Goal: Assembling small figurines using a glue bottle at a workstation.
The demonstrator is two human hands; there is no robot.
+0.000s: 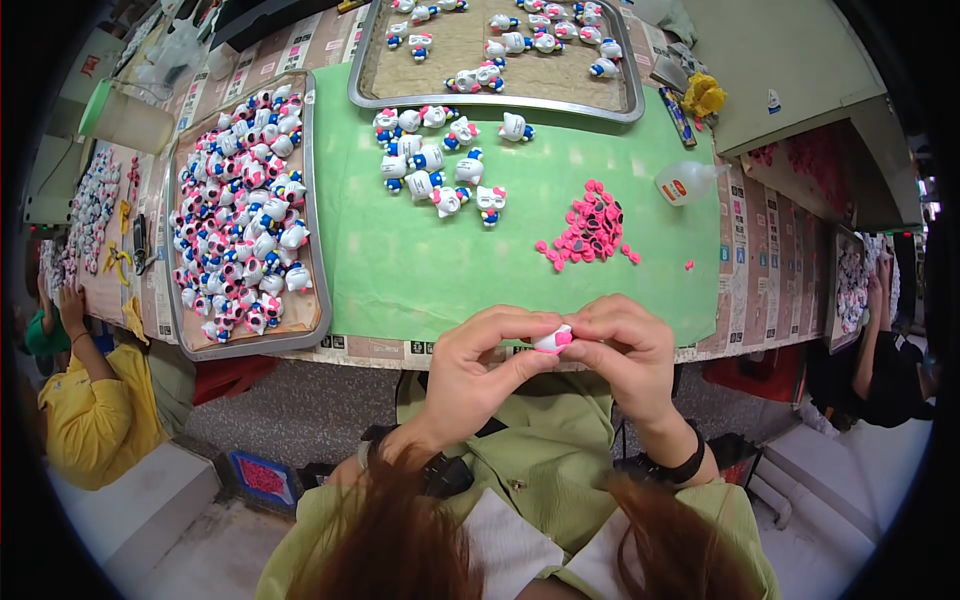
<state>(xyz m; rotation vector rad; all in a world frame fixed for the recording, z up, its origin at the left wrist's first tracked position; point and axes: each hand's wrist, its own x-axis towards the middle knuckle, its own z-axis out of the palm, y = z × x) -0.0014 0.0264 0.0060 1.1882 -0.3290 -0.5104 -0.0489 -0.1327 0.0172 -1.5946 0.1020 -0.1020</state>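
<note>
A small white cat figurine [551,341] with a pink part is pinched between the fingertips of both my hands, just above the near edge of the green mat [400,290]. My left hand [478,362] grips it from the left, thumb below and fingers above. From the other side my right hand [632,352] holds it with thumb and fingers. Much of the figurine is hidden by my fingers. Beyond my hands lies a heap of small pink pieces [594,232], some with dark faces. Several white and blue cat figurines [424,184] lie loosely grouped farther back on the mat.
At the left, a metal tray [318,220] is heaped with figurines. Another tray [500,101] at the back holds several more. A squeeze bottle [682,184] stands at the mat's right; behind it are a narrow box [677,117] and a yellow lump [705,94]. Co-workers sit at both sides.
</note>
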